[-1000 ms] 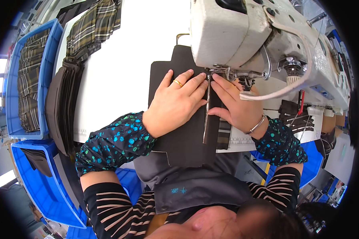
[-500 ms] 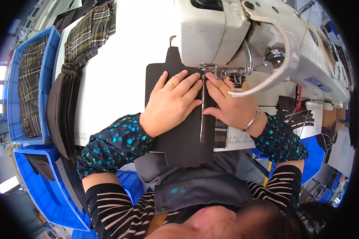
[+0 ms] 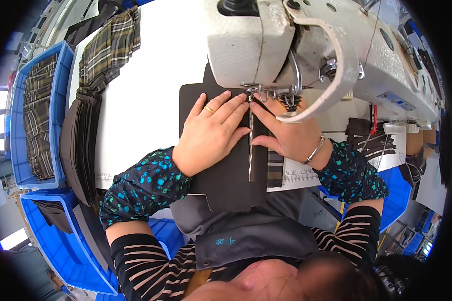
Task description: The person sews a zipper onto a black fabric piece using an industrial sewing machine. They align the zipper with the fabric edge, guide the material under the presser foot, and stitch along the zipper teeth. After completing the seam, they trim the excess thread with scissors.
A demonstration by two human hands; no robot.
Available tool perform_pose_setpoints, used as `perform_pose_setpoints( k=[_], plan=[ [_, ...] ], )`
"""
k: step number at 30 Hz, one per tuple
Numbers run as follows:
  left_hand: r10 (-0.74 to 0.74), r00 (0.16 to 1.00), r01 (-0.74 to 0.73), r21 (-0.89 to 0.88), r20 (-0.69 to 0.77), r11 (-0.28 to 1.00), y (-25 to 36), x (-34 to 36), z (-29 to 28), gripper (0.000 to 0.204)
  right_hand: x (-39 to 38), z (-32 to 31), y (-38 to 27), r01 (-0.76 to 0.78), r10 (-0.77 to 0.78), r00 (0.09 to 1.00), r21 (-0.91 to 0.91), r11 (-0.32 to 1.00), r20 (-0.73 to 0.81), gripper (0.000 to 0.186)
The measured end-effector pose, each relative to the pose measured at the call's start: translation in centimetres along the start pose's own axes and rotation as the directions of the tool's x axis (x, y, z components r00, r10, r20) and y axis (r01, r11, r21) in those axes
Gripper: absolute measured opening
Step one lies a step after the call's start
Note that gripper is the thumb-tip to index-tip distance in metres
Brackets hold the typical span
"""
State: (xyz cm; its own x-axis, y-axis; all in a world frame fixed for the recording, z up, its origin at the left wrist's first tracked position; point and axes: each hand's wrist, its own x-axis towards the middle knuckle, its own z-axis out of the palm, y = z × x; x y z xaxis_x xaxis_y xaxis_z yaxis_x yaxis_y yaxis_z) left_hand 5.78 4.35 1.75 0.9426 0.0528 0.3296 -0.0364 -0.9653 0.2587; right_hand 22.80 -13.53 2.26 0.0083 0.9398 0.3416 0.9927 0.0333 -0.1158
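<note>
Dark oversleeves (image 3: 144,184), blue-green-patterned, perhaps floral; striped top (image 3: 143,261), gold ring (image 3: 209,109), silver bangle (image 3: 316,150).

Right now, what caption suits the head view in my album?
Hands on dark fabric flank a metal zipper at a white sewing machine.

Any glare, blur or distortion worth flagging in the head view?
Head view: white tabletop washed out toward the top; head view: corners black, lower-left blue bin bowed by the fisheye; head view: left hand and right hand reasonably sharp.
</note>
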Motion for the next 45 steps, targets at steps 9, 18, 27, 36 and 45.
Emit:
perform_pose_setpoints(
  k=[9,18,27,36,45],
  plan=[
    [-0.004,1.0,0.004,0.017,-0.008,1.0,0.2,0.2,0.2,0.045,0.3,-0.4,-0.4,-0.035,0.035,0.999,0.033,0.999,-0.007,0.072],
    [-0.015,1.0,0.015,-0.023,-0.011,1.0,0.0,0.1,0.2,0.044,0.4,-0.1,-0.5,-0.007,0.008,0.999,0.019,1.0,-0.035,0.07],
    [-0.033,0.999,0.033,0.017,-0.016,0.999,0.3,0.2,0.5,0.047,0.2,0.6,0.3,-0.024,0.025,0.999,0.044,0.999,-0.023,0.068],
    [-0.042,0.999,0.041,-0.006,-0.031,0.999,0.3,0.7,0.3,0.045,0.4,0.5,0.5,-0.013,0.015,0.999,0.04,0.999,-0.051,0.066],
    [-0.086,0.995,0.078,0.134,0.05,0.988,4.0,-2.3,-1.1,0.053,0.1,0.6,0.3,0.001,-0.001,0.999,0.006,1.0,-0.037,0.051]
  ],
)
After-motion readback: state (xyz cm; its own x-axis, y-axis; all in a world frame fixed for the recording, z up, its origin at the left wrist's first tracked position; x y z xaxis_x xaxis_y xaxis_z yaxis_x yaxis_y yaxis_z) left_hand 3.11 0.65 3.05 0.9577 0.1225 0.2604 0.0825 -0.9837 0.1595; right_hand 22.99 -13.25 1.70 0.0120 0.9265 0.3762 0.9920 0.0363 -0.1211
